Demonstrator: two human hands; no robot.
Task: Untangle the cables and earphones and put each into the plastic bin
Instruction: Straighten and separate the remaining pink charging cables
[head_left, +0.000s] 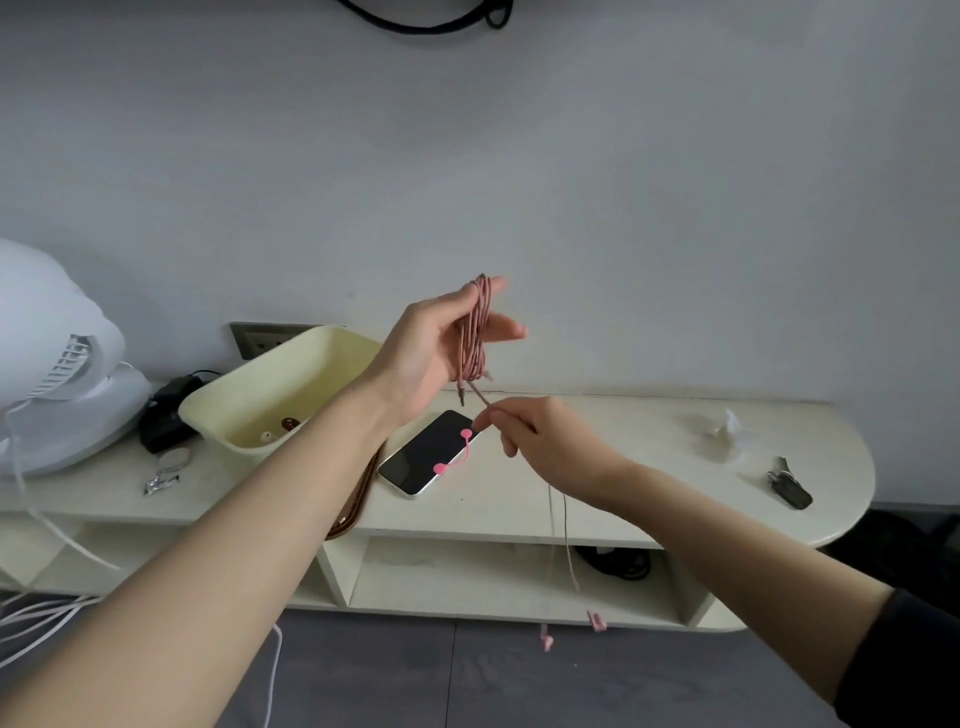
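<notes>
At frame centre your left hand (447, 343) is raised, its fingers spread with the pink braided cable (474, 332) looped around them, the coil's long axis running up and down. Just below, your right hand (540, 441) pinches the cable's loose tail. Thin pale earphone wires (569, 551) hang from that hand toward the floor. The cream plastic bin (249, 400) sits left of centre on the pale bench (597, 467), beside a phone (423, 457).
</notes>
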